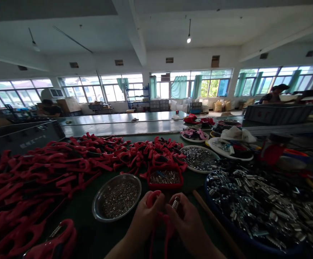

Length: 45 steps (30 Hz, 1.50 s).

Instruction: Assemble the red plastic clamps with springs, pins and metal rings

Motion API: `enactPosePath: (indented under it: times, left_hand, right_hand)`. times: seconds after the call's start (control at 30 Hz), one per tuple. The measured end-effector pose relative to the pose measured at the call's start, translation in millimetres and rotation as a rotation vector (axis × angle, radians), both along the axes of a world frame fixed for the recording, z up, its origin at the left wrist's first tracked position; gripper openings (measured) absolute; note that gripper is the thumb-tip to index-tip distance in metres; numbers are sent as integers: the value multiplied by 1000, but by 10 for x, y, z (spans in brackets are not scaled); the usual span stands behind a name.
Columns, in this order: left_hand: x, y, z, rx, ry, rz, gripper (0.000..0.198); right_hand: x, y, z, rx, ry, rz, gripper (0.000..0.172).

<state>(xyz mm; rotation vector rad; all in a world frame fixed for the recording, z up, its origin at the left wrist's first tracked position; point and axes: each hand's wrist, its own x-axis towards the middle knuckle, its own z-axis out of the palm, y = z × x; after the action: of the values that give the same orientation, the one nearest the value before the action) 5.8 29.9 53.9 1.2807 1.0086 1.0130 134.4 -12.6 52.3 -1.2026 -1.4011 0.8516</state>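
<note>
My left hand (pixel 148 212) is closed around a red plastic handle piece (pixel 153 197), whose loop shows above the fingers and whose long red arms hang below the hands. My right hand (pixel 184 216) pinches a shiny ribbed metal piece (pixel 176 203) close beside the red piece; I cannot tell whether the two touch. Just beyond the hands sits a red tray (pixel 165 186) of small metal pins. Left of it is a steel bowl (pixel 95 207) with many tiny metal parts. A large blue basin (pixel 208 196) at right holds a heap of ribbed metal pieces.
Red and black handle pieces (pixel 72 162) lie heaped across the left. A wooden stick (pixel 212 219) lies right of my hands. Beyond stand a plate of metal parts (pixel 199 158), a white plate (pixel 230 154) and grey crates (pixel 279 114). Two other people are farther back.
</note>
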Motion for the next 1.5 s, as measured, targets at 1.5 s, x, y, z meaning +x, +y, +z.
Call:
enactPosePath:
  times: [1.5]
  left_hand:
    - [210, 153, -420, 44, -7, -140, 47]
  right_hand:
    - [188, 11, -240, -85, -393, 108, 29]
